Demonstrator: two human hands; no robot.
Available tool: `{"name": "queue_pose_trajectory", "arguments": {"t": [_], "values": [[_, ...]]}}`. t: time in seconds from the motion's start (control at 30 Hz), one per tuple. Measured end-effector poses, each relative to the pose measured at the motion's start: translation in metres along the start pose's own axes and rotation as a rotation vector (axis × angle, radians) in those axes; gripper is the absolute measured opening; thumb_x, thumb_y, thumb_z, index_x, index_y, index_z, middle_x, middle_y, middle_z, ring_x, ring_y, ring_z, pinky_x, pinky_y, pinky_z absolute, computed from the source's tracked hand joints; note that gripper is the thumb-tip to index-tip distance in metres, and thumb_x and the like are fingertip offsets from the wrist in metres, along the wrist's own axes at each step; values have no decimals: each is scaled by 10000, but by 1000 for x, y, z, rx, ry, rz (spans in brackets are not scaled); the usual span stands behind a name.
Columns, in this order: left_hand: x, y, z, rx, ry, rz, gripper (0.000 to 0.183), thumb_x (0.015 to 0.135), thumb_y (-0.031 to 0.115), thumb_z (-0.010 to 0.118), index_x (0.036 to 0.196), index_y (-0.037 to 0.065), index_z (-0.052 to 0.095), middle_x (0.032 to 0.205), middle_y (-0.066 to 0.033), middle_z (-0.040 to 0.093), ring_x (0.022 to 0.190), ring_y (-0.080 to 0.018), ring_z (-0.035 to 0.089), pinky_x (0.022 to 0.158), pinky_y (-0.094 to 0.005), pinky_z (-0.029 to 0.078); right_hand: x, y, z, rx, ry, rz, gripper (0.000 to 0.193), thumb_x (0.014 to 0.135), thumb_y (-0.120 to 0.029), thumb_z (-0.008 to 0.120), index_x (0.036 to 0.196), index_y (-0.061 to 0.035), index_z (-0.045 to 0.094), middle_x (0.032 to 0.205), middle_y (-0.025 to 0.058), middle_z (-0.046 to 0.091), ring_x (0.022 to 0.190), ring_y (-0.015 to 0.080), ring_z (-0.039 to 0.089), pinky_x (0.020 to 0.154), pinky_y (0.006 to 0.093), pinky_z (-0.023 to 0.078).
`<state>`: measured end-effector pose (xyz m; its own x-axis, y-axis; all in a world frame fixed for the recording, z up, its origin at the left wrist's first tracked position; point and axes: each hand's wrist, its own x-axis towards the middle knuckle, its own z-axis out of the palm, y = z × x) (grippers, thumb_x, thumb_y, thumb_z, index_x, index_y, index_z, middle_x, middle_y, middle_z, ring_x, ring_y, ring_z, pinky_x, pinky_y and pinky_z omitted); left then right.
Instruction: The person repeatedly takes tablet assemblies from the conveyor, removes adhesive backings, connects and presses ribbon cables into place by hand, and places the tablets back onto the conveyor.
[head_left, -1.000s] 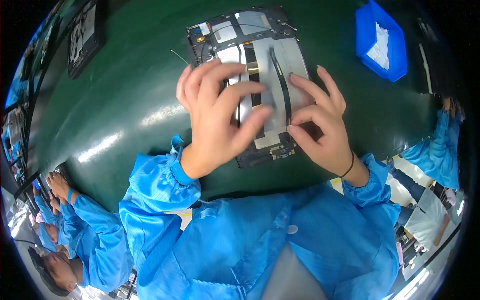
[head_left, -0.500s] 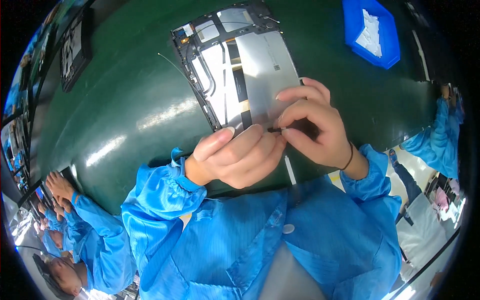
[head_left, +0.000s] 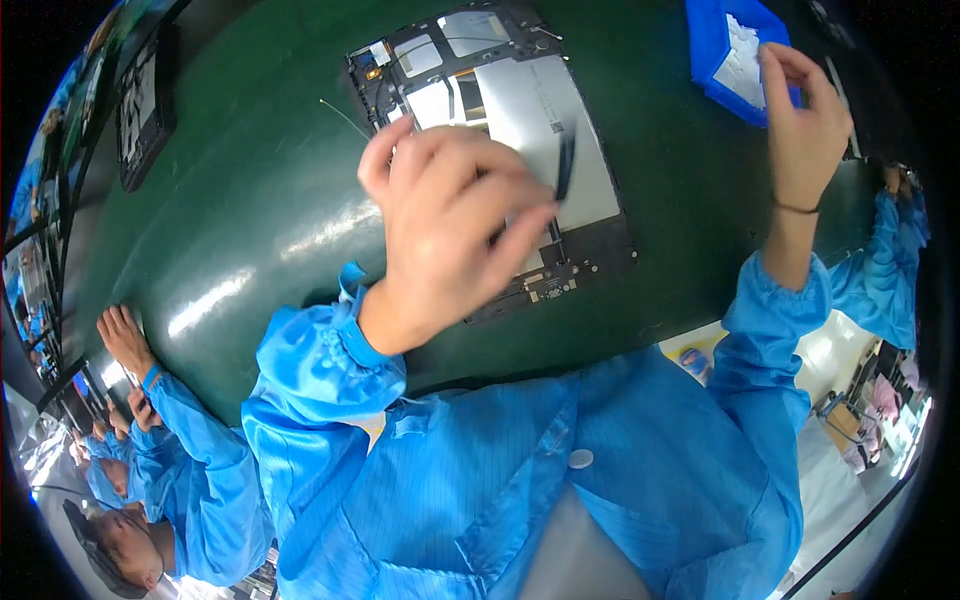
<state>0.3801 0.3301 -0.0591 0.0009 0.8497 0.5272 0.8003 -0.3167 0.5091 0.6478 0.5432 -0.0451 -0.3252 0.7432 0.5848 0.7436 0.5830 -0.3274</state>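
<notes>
An opened tablet [head_left: 588, 175] lies on the green tabletop, its silver inner plate and black frame showing. My left hand [head_left: 455, 215] hovers over its middle, smeared by motion, and hides much of the tablet. A dark blurred strip [head_left: 567, 165] sticks up from its fingertips; whether the strip is joined to the tablet I cannot tell. At the far right, my right hand [head_left: 808, 125] is at the blue bin [head_left: 712, 55]. Its thumb and finger are pinched beside the white pieces [head_left: 740, 62]; whether a piece is between them is hidden.
A thin loose wire [head_left: 342, 115] juts from the tablet's left side. Another dark device [head_left: 145, 110] lies at the far left. The green tabletop [head_left: 240, 210] carries bright reflections. Co-workers in blue sit at the left, a co-worker's hand [head_left: 125, 340] at the table edge; another blue sleeve [head_left: 880, 270] shows at right.
My right hand has left the tablet's near edge for the blue bin. My left hand has lifted and moved over the tablet, uncovering its near end. A co-worker's hand at left has moved.
</notes>
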Motion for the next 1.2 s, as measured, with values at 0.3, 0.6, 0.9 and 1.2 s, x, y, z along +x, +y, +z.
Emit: {"name": "queue_pose_trajectory", "arguments": {"t": [0.3, 0.6, 0.9, 1.2], "values": [[0, -12, 10, 39, -118, -144, 174, 696, 176, 808, 779, 125, 664, 891, 8, 632, 944, -213, 553, 1020, -425, 279, -76, -96, 0, 265, -319, -447, 133, 739, -134, 721, 864, -121, 678, 965, 41, 672, 877, 252, 627, 790, 412, 466], [17, 11, 52, 22, -112, -145, 183, 690, 178, 811, 787, 130, 663, 889, 8, 639, 930, -218, 555, 1018, -424, 290, -118, -89, -14, 291, -426, -355, 222, 696, -127, 726, 917, -140, 703, 1028, -10, 646, 940, 217, 580, 844, 383, 434], [27, 21, 58, 18, -126, -147, 187, 691, 196, 808, 784, 122, 664, 885, 4, 636, 945, -229, 551, 1020, -432, 296, -111, -80, -21, 307, -424, -302, 190, 700, -124, 721, 887, -139, 691, 985, -20, 633, 941, 207, 579, 828, 372, 408], [31, 26, 65, 26, -164, -150, 176, 695, 206, 801, 771, 119, 670, 886, -7, 632, 954, -241, 543, 1021, -435, 299, -115, -71, -26, 229, -399, -347, 189, 699, -138, 717, 887, -141, 693, 984, -19, 631, 964, 198, 577, 844, 375, 408]]}}
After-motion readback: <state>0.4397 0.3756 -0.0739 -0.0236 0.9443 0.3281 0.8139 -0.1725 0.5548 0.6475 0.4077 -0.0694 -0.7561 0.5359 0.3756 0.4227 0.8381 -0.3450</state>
